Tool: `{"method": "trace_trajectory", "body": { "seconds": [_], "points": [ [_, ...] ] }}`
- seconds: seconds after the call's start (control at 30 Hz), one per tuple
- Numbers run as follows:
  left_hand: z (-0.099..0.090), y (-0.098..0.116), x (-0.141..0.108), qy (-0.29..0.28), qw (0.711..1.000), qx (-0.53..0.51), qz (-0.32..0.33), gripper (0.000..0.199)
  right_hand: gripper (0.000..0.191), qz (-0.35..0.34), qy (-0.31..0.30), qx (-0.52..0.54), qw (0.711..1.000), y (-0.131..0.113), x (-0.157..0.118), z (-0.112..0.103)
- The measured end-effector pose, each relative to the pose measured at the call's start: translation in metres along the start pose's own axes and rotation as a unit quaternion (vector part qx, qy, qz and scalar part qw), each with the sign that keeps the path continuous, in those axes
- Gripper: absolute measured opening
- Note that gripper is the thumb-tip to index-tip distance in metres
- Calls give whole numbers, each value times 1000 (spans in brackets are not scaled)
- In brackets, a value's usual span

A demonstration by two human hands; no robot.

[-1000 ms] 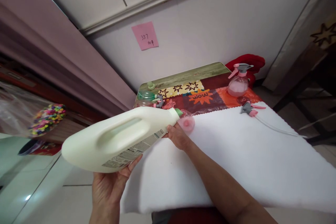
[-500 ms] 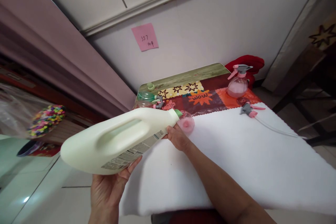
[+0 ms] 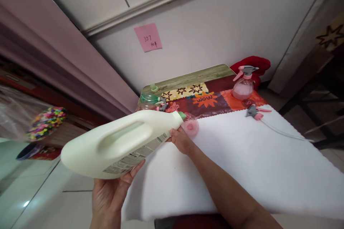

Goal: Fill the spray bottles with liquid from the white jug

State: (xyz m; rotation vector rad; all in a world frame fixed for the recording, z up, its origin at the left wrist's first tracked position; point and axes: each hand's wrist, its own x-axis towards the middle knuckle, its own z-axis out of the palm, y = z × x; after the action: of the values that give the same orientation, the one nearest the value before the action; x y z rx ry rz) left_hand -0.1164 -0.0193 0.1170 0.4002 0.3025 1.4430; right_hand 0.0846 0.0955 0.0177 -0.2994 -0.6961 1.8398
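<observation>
Two bare hands are seen on one large white jug [image 3: 120,143], which is held tipped almost flat above the near left edge of the table. The jug's base is cupped from below by the left hand [image 3: 110,195], palm up, its fingers curled up around the labelled underside, with one fingertip showing past the edge. The neck end is steadied by the right hand [image 3: 182,140], whose fingers are pressed against the jug's shoulder; whether they close fully around it cannot be told. The jug's green spout [image 3: 182,115] is pointed at the mouth of a small clear pink bottle [image 3: 191,126], which is touching or just beside the right hand.

A white cloth [image 3: 242,164] is spread over the near part of the table. On it, further right, a loose pink and grey spray head [image 3: 254,111] with a thin tube is laid. Beyond the cloth, a patterned mat [image 3: 206,100] is laid, with a pink spray bottle [image 3: 243,84] stood upright at its right end and a green bottle [image 3: 149,97] lying at its left. A pink note [image 3: 148,37] is stuck on the wall behind.
</observation>
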Motion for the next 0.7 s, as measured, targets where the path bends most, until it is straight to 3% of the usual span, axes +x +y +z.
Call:
{"method": "trace_trajectory", "body": {
  "seconds": [0.7],
  "points": [
    [-3,2,-1,11,1000,3,-1,54,65,2,-1,5,1000,2,1,-2]
  ]
}}
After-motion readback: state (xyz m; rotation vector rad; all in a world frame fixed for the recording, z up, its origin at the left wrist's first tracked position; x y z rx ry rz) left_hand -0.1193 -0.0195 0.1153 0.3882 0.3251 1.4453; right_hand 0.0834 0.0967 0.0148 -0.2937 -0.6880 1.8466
